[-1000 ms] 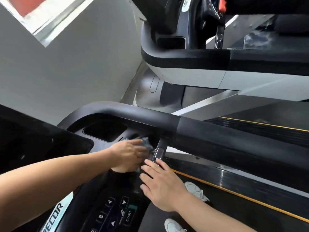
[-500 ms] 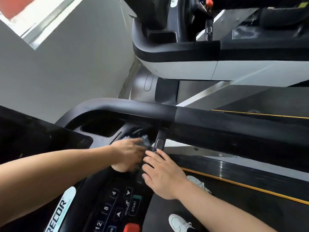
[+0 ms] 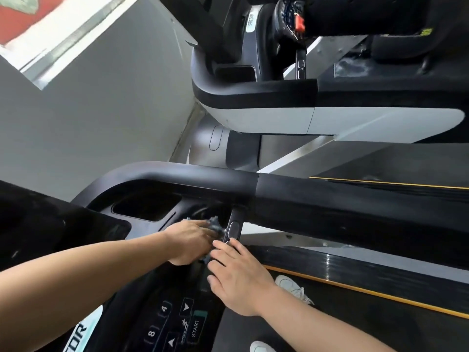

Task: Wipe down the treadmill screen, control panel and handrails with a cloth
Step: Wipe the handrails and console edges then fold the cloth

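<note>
Little has shifted since the earlier frames — both hands have stayed by the short crossbar, the left hand [image 3: 190,241] nudged slightly toward 12 o'clock into the console recess.

Head view: the left hand presses a crumpled grey-blue cloth [image 3: 214,223] against the black console surface, fingers curled over it, with cloth showing at the hand's 1 o'clock and a scrap below the knuckles. The right hand [image 3: 237,278] lies flat with fingers straight and holding nothing — its fingertips [image 3: 223,243] touch the lower end of the crossbar [image 3: 234,228], just beside the left hand. At 12 o'clock from both hands runs the black handrail [image 3: 279,189]. At 6 o'clock sits the control panel [image 3: 182,326], its START key and number keys visible. White shoes [image 3: 291,285] stand on the treadmill belt [image 3: 355,323] at 4 o'clock. A neighbouring treadmill [image 3: 279,118] fills the upper right.
</note>
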A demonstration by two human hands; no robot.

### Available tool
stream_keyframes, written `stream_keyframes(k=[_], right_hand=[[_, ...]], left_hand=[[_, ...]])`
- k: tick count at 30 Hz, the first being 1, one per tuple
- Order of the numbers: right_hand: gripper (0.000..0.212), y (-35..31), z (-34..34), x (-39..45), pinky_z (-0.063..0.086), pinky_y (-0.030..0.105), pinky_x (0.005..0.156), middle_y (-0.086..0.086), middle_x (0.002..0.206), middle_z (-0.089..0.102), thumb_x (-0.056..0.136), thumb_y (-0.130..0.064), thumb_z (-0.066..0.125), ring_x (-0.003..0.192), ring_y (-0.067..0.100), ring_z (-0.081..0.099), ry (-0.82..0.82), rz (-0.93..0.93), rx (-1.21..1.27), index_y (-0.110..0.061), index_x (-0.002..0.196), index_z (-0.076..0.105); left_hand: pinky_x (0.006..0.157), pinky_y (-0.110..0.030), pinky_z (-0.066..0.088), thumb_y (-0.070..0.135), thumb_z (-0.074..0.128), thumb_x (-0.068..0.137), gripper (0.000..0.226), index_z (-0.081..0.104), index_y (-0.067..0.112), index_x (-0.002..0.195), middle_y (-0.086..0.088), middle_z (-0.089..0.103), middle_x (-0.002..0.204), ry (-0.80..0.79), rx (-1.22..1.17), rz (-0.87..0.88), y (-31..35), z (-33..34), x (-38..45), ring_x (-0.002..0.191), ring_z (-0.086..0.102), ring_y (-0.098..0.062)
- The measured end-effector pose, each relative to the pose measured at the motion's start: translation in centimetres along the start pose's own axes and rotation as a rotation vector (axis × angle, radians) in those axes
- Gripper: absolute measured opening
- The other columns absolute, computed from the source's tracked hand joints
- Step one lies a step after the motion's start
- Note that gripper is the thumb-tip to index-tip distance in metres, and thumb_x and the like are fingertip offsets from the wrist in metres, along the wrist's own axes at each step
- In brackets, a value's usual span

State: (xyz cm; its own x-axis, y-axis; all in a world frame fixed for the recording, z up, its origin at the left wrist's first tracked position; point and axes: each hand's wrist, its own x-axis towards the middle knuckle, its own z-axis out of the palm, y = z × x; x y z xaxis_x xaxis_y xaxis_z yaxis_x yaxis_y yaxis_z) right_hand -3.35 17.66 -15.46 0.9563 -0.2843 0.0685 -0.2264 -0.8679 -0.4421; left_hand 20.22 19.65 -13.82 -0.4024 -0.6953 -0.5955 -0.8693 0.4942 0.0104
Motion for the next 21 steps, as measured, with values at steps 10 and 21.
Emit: stream_keyframes(k=[10, 21], right_hand=[[0.02, 1.0, -2.9, -1.1, 0.036, 0.012, 0.109, -0.008, 0.131, 0.059, 0.093, -0.014, 0.057, 0.127, 0.007, 0.051, 0.344, 0.358, 0.476, -0.017, 0.109, 0.07], [0.027, 5.4, -4.8, -1.1, 0.052, 0.028, 0.085, -0.018, 0.122, 0.052, 0.088, -0.005, 0.055, 0.098, 0.005, 0.061, 0.243, 0.556, 0.586, -0.027, 0.101, 0.064]], left_hand=[[0.087, -0.034, 0.052, 0.039, 0.055, 0.106, 0.024, 0.075, 0.027, 0.102, 0.014, 0.074, 0.09, 0.651, -1.242, -0.851, 5.9, -5.9, -4.3, 0.085, 0.068, -0.007], [0.121, -0.061, 0.027, 0.014, 0.044, 0.101, 0.063, 0.027, -0.009, 0.157, -0.038, 0.014, 0.164, 0.306, -0.309, -0.769, 12.3, -2.8, 6.6, 0.151, 0.013, -0.06]])
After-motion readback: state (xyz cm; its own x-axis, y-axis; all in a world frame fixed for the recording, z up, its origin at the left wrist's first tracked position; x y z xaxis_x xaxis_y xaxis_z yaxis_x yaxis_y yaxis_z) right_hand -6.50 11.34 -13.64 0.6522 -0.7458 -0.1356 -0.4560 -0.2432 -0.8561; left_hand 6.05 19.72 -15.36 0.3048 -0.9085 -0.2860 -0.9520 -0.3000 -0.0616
